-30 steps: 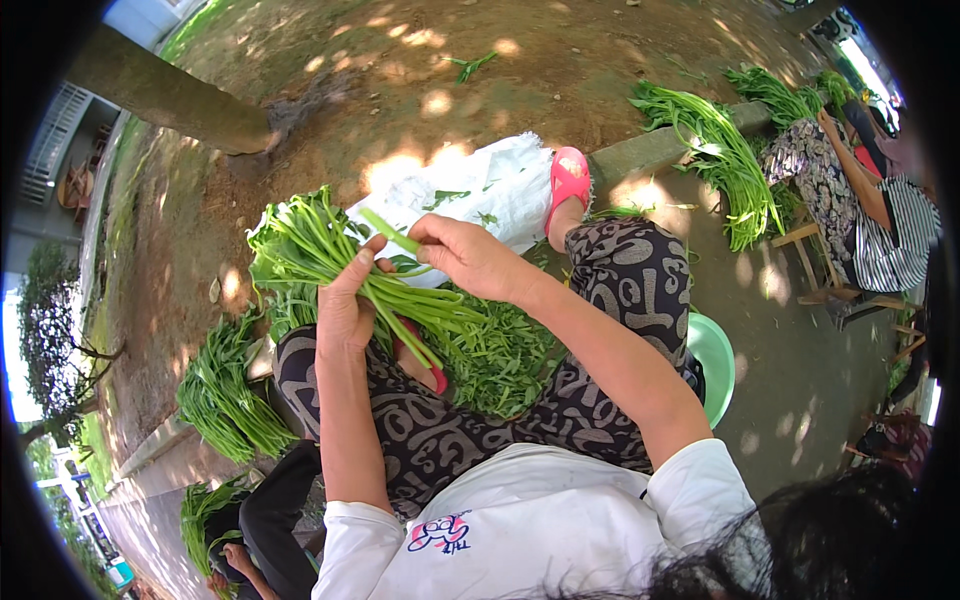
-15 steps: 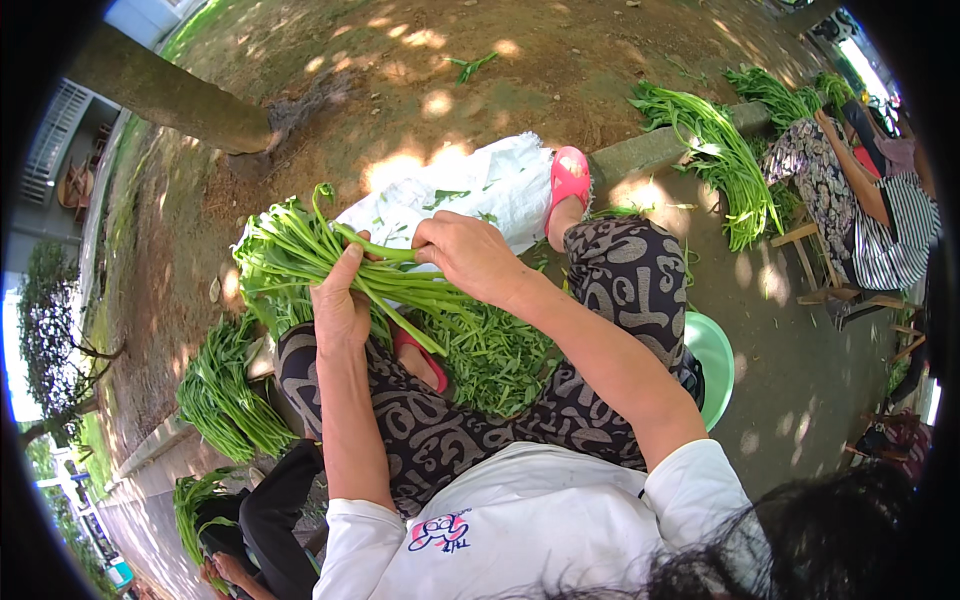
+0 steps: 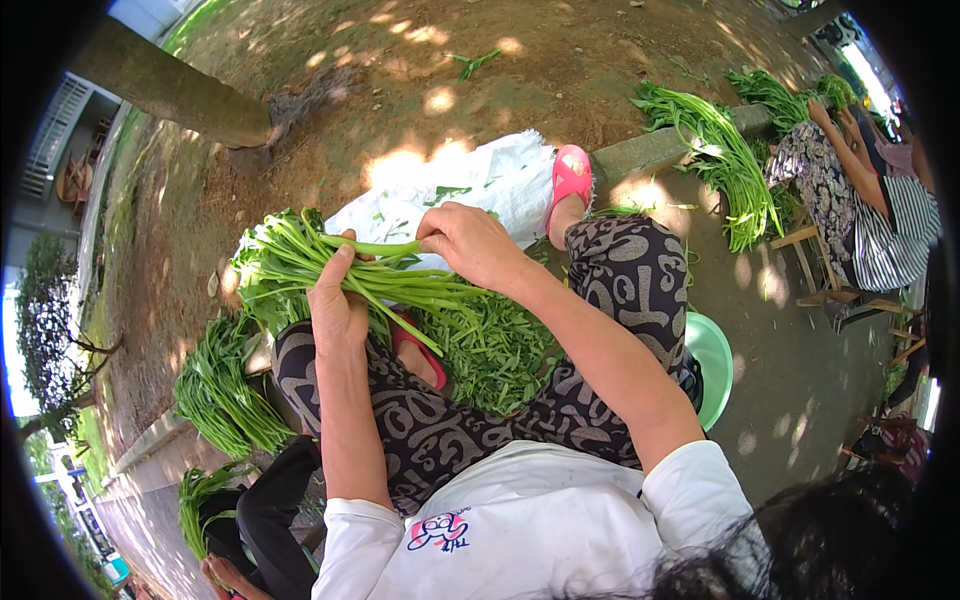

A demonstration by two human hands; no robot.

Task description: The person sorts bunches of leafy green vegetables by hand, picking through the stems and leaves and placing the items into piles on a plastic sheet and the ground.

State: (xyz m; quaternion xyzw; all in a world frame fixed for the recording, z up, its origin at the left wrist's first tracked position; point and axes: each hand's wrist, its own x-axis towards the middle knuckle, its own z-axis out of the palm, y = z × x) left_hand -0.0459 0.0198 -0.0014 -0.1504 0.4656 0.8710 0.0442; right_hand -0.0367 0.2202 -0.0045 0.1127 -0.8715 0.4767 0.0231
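Head view: left hand [image 3: 340, 302], fingers wrapped round a thick bunch of long, leafy green stalks [image 3: 402, 282], above and left of a loose green leaf heap [image 3: 495, 355]. Right hand [image 3: 472, 245], fingers pinching the right end of one smooth, pale-green stem [image 3: 385, 248]; white woven sheet [image 3: 510, 168] lies beyond.

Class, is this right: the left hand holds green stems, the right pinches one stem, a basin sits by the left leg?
The side is wrong: the head view shows the basin by the right leg. The left hand holds green stems; the right hand pinches one stem.
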